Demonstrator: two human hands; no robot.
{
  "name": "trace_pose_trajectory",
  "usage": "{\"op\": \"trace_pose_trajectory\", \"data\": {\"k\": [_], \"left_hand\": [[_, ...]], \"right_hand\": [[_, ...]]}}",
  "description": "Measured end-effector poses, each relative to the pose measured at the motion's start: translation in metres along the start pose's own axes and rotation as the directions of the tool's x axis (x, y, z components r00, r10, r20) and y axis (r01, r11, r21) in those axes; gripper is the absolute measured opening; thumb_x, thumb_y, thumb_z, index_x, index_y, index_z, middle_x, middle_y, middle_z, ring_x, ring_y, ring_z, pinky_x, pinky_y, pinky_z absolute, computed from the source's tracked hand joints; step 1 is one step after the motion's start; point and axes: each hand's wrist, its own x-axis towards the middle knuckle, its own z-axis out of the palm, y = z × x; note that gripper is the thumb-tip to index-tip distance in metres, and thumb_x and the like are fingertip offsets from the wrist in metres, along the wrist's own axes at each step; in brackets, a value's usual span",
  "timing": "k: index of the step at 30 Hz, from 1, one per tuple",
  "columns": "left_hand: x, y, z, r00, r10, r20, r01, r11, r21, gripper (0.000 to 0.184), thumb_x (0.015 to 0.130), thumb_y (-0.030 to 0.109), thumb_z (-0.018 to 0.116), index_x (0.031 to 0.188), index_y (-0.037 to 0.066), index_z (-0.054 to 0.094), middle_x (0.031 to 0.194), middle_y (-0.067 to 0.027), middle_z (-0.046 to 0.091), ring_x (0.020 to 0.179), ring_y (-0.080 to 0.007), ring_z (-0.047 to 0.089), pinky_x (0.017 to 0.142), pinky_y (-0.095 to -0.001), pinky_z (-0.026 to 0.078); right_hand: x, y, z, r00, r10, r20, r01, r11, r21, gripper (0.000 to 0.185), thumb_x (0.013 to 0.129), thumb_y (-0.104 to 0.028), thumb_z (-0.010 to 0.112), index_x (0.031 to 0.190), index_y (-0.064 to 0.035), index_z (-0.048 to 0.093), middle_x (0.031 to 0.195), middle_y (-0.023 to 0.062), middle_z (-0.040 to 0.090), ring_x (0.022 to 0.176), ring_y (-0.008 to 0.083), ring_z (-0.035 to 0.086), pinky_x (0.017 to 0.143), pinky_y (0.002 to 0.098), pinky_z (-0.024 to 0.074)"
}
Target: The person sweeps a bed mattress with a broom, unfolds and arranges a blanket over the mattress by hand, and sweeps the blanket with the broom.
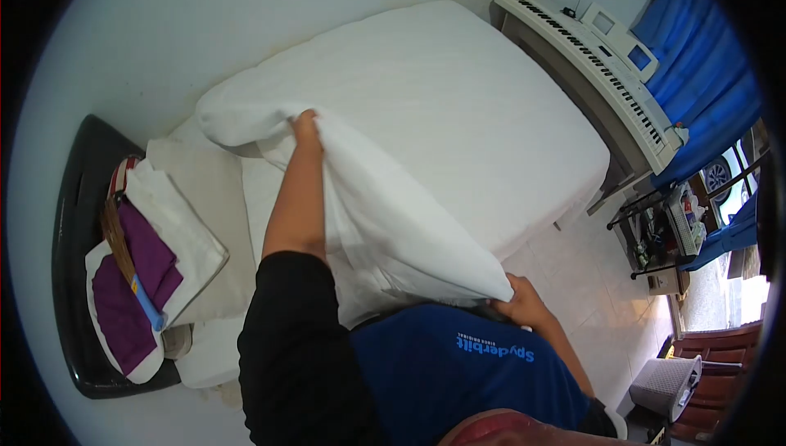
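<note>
A white sheet [393, 209] is stretched between my two hands, its near part lifted in a fold and the rest lying over the bed. My left hand [307, 128], arm reaching forward, is closed on the sheet's raised edge near the head end. Close to my body on the right, my right hand [521, 302] pinches a corner of the same sheet. Between the hands the cloth hangs in loose creases, and a paler layer shows beneath it on the left.
Left, by the dark headboard [72, 282], lie folded white cloths [176, 225], purple fabric [147, 258] and a blue-handled broom [147, 303]. A keyboard [598, 69] stands beyond the bed's right side. Farther right are a wheeled rack [655, 237], a basket [665, 387] and a blue curtain [704, 69].
</note>
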Motion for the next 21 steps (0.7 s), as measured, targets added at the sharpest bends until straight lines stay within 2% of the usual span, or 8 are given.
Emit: {"op": "trace_pose_trajectory", "data": {"k": [5,9,11,12,14,15,19,21], "left_hand": [[-0.068,-0.010,0.202,0.938,0.154,0.310,-0.160,0.987,-0.007,0.086,0.056,0.006,0.050,0.130,0.011,0.007,0.087,-0.0109,0.048,0.060,-0.0170,0.045,0.046,-0.0310,0.040],[-0.108,-0.057,0.312,0.746,-0.048,0.664,-0.056,0.989,0.134,0.086,0.058,0.005,0.050,0.131,0.015,0.006,0.109,-0.0157,0.040,0.093,-0.0243,0.042,0.072,-0.0367,0.041],[-0.152,-0.044,0.328,0.557,-0.257,0.790,-0.127,0.914,0.386,0.081,0.062,0.011,0.055,0.131,0.016,0.012,0.116,-0.0142,0.036,0.098,-0.0257,0.042,0.078,-0.0338,0.039],[-0.144,-0.081,0.338,0.334,-0.122,0.935,-0.268,0.938,0.218,0.076,0.064,0.016,0.057,0.130,0.015,0.017,0.119,-0.0137,0.036,0.101,-0.0254,0.040,0.081,-0.0326,0.038],[-0.164,-0.112,0.343,0.158,-0.152,0.976,-0.348,0.916,0.199,0.068,0.067,0.025,0.059,0.126,0.013,0.027,0.123,-0.0138,0.033,0.108,-0.0251,0.036,0.086,-0.0307,0.035],[-0.195,-0.107,0.332,0.235,-0.307,0.922,-0.326,0.869,0.373,0.065,0.068,0.029,0.060,0.124,0.012,0.032,0.126,-0.0143,0.031,0.111,-0.0250,0.034,0.088,-0.0300,0.033],[-0.230,-0.166,0.272,-0.022,-0.104,0.994,-0.794,0.606,0.046,0.054,0.071,0.029,0.056,0.121,0.018,0.037,0.125,-0.0154,0.031,0.114,-0.0312,0.030,0.094,-0.0451,0.023],[-0.263,-0.134,0.207,0.147,-0.138,0.979,-0.907,0.377,0.189,0.049,0.073,0.024,0.054,0.120,0.019,0.039,0.124,-0.0143,0.033,0.116,-0.0305,0.029,0.093,-0.0528,0.016]], "right_hand": [[-0.022,0.037,-0.048,0.933,0.221,-0.283,-0.148,0.955,0.258,0.036,0.061,-0.001,0.060,0.095,0.0021,0.052,0.086,0.0087,0.059,0.078,0.0168,0.055,0.071,0.0271,0.0422],[-0.031,0.087,-0.086,0.815,0.305,-0.492,-0.012,0.859,0.512,0.038,0.061,-0.002,0.060,0.098,0.0026,0.050,0.088,0.0082,0.057,0.079,0.0169,0.054,0.072,0.0270,0.0416],[-0.032,0.112,-0.105,0.759,0.338,-0.557,0.077,0.802,0.592,0.039,0.061,-0.002,0.060,0.098,0.0027,0.050,0.088,0.0080,0.057,0.078,0.0169,0.054,0.072,0.0268,0.0414],[-0.029,0.122,-0.113,0.681,0.412,-0.606,0.056,0.796,0.603,0.039,0.062,-0.003,0.059,0.099,0.0029,0.049,0.087,0.0080,0.056,0.078,0.0177,0.053,0.072,0.0272,0.0411],[-0.024,0.152,-0.126,0.596,0.489,-0.637,0.026,0.781,0.624,0.039,0.063,-0.005,0.057,0.099,0.0031,0.048,0.086,0.0080,0.056,0.078,0.0185,0.053,0.072,0.0275,0.0409],[-0.021,0.176,-0.131,0.541,0.501,-0.675,-0.013,0.808,0.589,0.038,0.065,-0.006,0.057,0.100,0.0031,0.048,0.088,0.0082,0.056,0.079,0.0182,0.052,0.073,0.0276,0.0403],[-0.009,0.230,-0.147,0.475,0.492,-0.729,-0.101,0.854,0.510,0.037,0.066,-0.008,0.059,0.099,0.0027,0.049,0.088,0.0079,0.056,0.078,0.0171,0.052,0.072,0.0276,0.0397],[-0.006,0.233,-0.151,0.472,0.485,-0.736,-0.130,0.864,0.486,0.037,0.065,-0.009,0.060,0.098,0.0024,0.050,0.087,0.0076,0.056,0.077,0.0167,0.052,0.071,0.0276,0.0398]]}}
